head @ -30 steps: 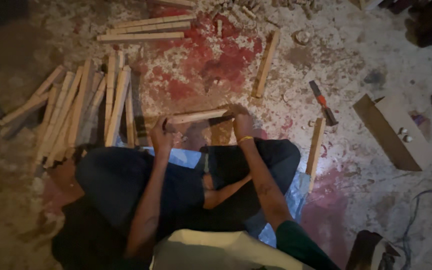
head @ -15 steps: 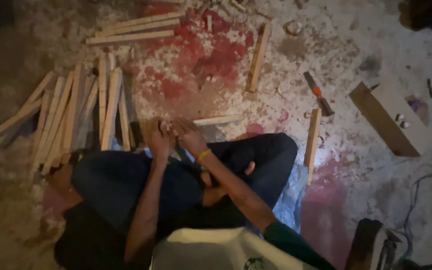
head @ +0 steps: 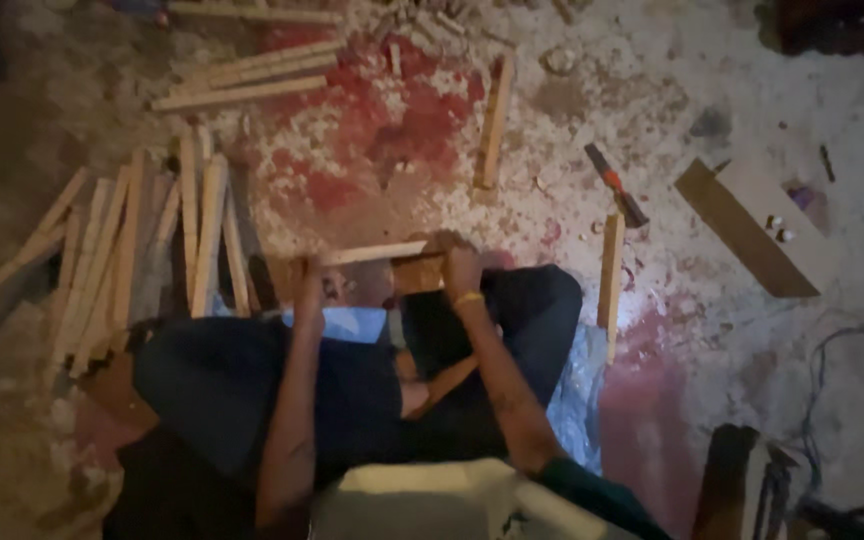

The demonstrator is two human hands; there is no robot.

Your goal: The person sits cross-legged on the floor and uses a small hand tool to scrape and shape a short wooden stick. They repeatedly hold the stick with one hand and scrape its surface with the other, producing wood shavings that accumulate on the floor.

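An open, shallow wooden box [head: 752, 230] is lying on the floor [head: 652, 100] toward its right edge, and a few small pale pieces are sitting inside it, too small to identify.

The person is sitting cross-legged on the floor and holding a pale wooden strip [head: 372, 254] level in front of the knees, near the middle of the floor. The strip is long, thin and flat, lighter than the darker wooden block [head: 419, 274] lying directly beneath its right end. The right hand [head: 460, 262] is closing over the strip's right end and the block, with a yellow band showing at the wrist. The left hand [head: 310, 285] is wrapping around the strip's left end; the blur is hiding its fingers.

A loose fan of similar wooden slats [head: 132, 260] is spreading across the floor toward its left edge, and three more slats [head: 242, 75] are lying side by side near the far edge. A single slat [head: 495, 120] is lying beyond the hands, another slat [head: 610, 270] is lying just beside the right knee, and a hammer [head: 615, 184] with an orange band on its handle is lying near that one. The floor is rough concrete, blotched red and dusted with pale chips. Dark cables [head: 852, 360] are trailing along its right edge.
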